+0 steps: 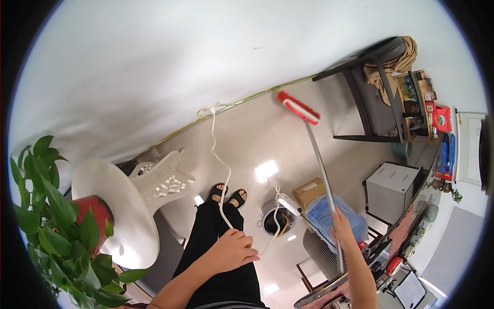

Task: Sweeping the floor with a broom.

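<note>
My left hand is closed around a white power cord at the height of my thighs. From there one length of the cord runs up to a socket low on the wall, and another goes right to a white power strip. In my right hand is the metal pole of a floor brush. Its red and white brush head is at the far end, near the wall's foot; whether it touches the floor I cannot tell.
A white plastic chair and a round white table with a potted plant stand left. Rightward are a grey pot, a cardboard box, a blue plastic bag, a white drawer cabinet and a dark armchair.
</note>
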The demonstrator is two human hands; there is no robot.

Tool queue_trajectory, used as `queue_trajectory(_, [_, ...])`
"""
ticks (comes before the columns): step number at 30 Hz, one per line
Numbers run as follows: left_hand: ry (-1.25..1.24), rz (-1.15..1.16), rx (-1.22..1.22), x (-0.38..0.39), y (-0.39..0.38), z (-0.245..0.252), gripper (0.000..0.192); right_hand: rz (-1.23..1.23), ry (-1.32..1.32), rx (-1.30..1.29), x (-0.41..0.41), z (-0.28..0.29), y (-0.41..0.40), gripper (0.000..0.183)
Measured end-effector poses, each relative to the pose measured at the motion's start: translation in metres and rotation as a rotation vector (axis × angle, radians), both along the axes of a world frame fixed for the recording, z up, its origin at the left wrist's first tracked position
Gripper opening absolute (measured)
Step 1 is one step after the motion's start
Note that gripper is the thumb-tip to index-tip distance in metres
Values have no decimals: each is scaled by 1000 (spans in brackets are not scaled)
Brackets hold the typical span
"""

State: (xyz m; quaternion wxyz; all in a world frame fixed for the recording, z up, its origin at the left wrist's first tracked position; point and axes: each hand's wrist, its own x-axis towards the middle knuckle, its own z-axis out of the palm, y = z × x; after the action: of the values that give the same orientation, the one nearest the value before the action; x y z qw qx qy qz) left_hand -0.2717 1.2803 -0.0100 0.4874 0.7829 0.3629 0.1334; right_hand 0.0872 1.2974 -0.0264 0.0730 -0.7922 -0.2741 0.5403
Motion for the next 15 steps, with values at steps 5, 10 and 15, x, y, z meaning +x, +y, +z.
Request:
queue_trajectory(5, [-18, -7, 10, 10, 4, 2, 17, 101, -258, 18, -29, -104, 51, 37])
queue_trajectory(10, [-9, 0, 11, 6, 3, 6, 17, 296, -286, -92, -45, -125, -51, 39])
queue_trajectory(15, [-22, -16, 0, 10, 4, 5, 16, 658, -382, -193, -22, -57, -168, 46])
